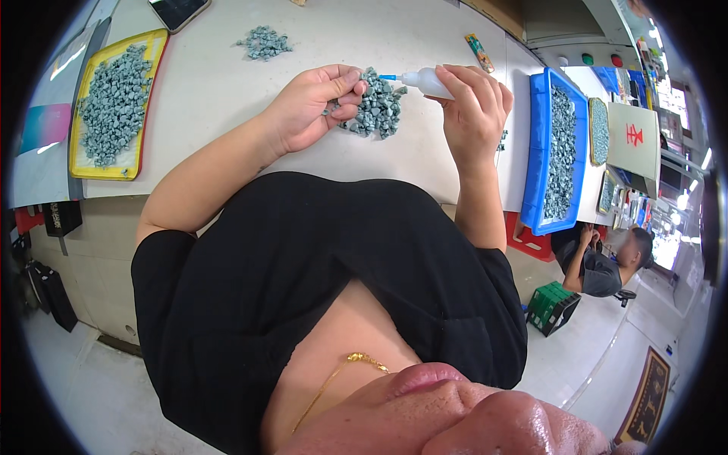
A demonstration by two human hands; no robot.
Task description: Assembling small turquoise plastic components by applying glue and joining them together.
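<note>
My left hand (pixel 318 108) is closed in a pinch beside a heap of small grey-green pieces (pixel 381 112) on the white table. A few such pieces show between its curled fingers. In my right hand (pixel 476 110) is a white squeeze bottle (pixel 426 80), tilted nearly level with its narrow blue tip pointing left. That tip reaches close to the left thumb and fingertips, over the heap's upper edge. Whether it touches a piece cannot be made out. A smaller group of the same pieces (pixel 265 43) lies farther back on the left.
A yellow tray (pixel 136 168) of similar pieces stands at the left. On the right is a blue bin (pixel 537 152) holding many more. A phone (pixel 179 11) and a small colourful packet (pixel 479 53) lie at the back. A green crate (pixel 553 309) and a seated co-worker (pixel 603 271) are beyond the table.
</note>
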